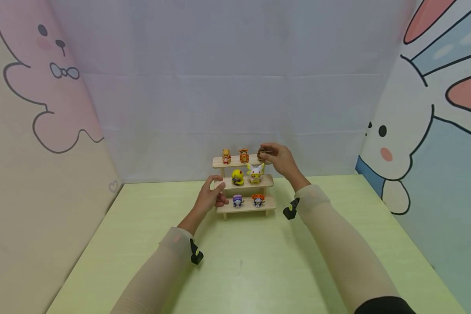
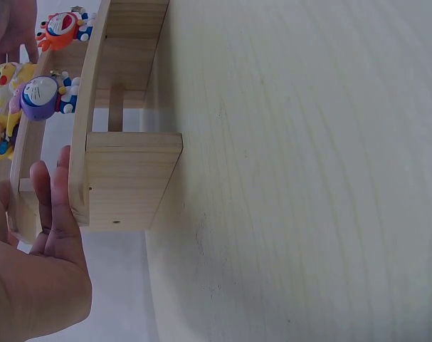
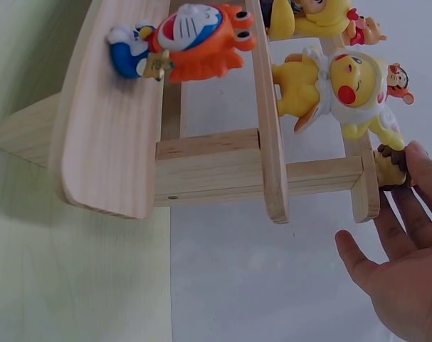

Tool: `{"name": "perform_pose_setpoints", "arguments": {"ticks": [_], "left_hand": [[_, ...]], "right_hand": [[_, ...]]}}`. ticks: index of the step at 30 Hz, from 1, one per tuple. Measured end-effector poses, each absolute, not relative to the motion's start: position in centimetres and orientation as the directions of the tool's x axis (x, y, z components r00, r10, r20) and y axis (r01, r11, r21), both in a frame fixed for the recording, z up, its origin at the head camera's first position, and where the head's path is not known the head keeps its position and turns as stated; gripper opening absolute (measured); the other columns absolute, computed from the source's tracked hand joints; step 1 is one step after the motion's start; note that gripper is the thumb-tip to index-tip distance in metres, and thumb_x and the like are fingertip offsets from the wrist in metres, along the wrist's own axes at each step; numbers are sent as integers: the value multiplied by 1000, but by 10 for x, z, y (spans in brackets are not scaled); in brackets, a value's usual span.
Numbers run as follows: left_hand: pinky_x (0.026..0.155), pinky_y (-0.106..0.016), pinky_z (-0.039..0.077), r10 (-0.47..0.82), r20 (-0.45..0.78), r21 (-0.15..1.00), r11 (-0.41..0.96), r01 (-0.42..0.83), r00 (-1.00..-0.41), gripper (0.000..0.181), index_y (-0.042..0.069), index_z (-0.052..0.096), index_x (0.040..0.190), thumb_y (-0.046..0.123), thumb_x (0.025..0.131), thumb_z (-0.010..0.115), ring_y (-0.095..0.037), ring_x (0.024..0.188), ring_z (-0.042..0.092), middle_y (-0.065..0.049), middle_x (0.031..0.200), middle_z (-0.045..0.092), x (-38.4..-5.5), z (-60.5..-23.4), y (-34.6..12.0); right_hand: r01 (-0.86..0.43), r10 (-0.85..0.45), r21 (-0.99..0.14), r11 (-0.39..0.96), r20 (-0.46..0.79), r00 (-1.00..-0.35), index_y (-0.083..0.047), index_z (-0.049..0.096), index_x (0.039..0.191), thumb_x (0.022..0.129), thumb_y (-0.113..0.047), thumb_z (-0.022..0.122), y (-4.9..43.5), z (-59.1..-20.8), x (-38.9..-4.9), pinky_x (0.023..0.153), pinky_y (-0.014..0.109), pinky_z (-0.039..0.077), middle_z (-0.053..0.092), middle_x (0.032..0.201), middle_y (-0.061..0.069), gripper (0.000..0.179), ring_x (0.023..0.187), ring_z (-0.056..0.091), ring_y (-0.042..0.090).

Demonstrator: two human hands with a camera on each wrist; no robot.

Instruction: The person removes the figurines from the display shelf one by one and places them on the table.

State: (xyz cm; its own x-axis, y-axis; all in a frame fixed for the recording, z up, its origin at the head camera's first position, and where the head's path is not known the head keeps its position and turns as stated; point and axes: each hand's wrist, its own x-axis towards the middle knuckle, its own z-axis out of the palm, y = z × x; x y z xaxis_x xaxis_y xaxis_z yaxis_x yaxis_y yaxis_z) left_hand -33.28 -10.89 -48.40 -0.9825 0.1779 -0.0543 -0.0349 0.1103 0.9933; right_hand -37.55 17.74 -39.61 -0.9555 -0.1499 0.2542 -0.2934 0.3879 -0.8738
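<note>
A three-tier wooden display stand (image 1: 247, 209) carries small toy figurines. At its left end is my left hand (image 1: 208, 198), holding the middle board with fingers above and below it. My right hand (image 1: 281, 159) pinches a small brown figurine (image 3: 391, 169) at the right end of the top board. Beside it stand a tiger-striped orange figurine (image 1: 244, 155) and a yellow bear figurine (image 1: 226, 156). The middle board bears a yellow-hooded figurine (image 1: 237, 177) and a yellow one in a white eared hood (image 1: 255, 173). On the bottom board are a purple-hooded figurine (image 1: 237, 201) and an orange crab-hooded one (image 1: 258, 200).
The stand rests near the back of a pale green table (image 1: 235, 270). Close behind it hangs a white curtain (image 1: 235, 96). Walls with cartoon drawings flank the table, a pink bear (image 1: 63, 100) on the left and a white rabbit (image 1: 400, 135) on the right.
</note>
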Motion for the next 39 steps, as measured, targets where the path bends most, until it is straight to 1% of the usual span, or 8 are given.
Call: {"name": "perform_pose_setpoints", "arguments": {"ticks": [3, 7, 10, 14, 19, 27, 35, 39], "left_hand": [[55, -26, 57, 179, -40, 994, 109, -20, -983, 43, 12, 45, 146, 32, 109, 56, -18, 63, 73, -5, 67, 65, -331, -483, -108], [55, -27, 58, 177, -25, 994, 111, -6, -984, 33, 18, 49, 140, 27, 110, 55, -19, 62, 73, -6, 66, 64, -329, -481, -108], [55, -28, 58, 178, -22, 993, 115, -1, -984, 29, 21, 50, 137, 28, 109, 55, -20, 63, 73, -6, 66, 64, -329, -481, -108], [55, -27, 58, 180, -22, 992, 124, 0, -983, 36, 19, 49, 141, 33, 109, 57, -19, 63, 73, -5, 66, 65, -329, -480, -109], [54, -27, 58, 174, -26, 992, 127, -4, -984, 43, 13, 45, 147, 31, 109, 56, -19, 63, 73, -5, 65, 64, -329, -479, -109], [55, -28, 58, 164, -29, 992, 123, -9, -986, 33, 22, 51, 138, 35, 107, 58, -23, 65, 74, -7, 66, 65, -328, -479, -109], [54, -27, 58, 162, -25, 993, 120, -5, -986, 31, 18, 50, 140, 27, 110, 55, -27, 66, 75, -7, 65, 64, -330, -480, -109], [54, -27, 58, 166, -30, 992, 123, -9, -986, 35, 18, 49, 141, 30, 109, 56, -26, 66, 75, -7, 65, 64, -330, -481, -110]], "right_hand": [[-288, -137, -874, 392, 254, -958, -4, 59, 143, 102, -19, 67, 179, -396, -375, 106, 51, 49, 64, 136, 15, 45, 127, 60, 33], [-286, -125, -875, 391, 258, -958, -4, 60, 142, 102, -20, 68, 182, -396, -373, 106, 52, 49, 65, 133, 16, 44, 125, 61, 34], [-287, -118, -879, 382, 261, -958, -4, 61, 141, 101, -21, 69, 184, -395, -373, 106, 52, 49, 66, 132, 15, 44, 124, 62, 33], [-291, -119, -883, 369, 266, -957, -3, 60, 141, 101, -22, 69, 188, -395, -372, 106, 52, 48, 66, 133, 16, 45, 124, 62, 33], [-300, -122, -886, 353, 274, -954, -1, 59, 142, 101, -22, 69, 194, -398, -370, 107, 52, 47, 65, 133, 17, 47, 125, 61, 34], [-279, -101, -892, 356, 261, -960, -5, 59, 142, 102, -23, 69, 204, -399, -362, 109, 53, 46, 63, 135, 17, 45, 127, 59, 34], [-274, -84, -894, 354, 261, -962, -2, 57, 143, 102, -26, 68, 213, -406, -362, 110, 52, 46, 63, 135, 17, 48, 127, 59, 33], [-277, -81, -894, 353, 266, -961, -2, 57, 142, 102, -23, 68, 217, -408, -361, 108, 52, 47, 64, 133, 16, 47, 125, 60, 33]]}}
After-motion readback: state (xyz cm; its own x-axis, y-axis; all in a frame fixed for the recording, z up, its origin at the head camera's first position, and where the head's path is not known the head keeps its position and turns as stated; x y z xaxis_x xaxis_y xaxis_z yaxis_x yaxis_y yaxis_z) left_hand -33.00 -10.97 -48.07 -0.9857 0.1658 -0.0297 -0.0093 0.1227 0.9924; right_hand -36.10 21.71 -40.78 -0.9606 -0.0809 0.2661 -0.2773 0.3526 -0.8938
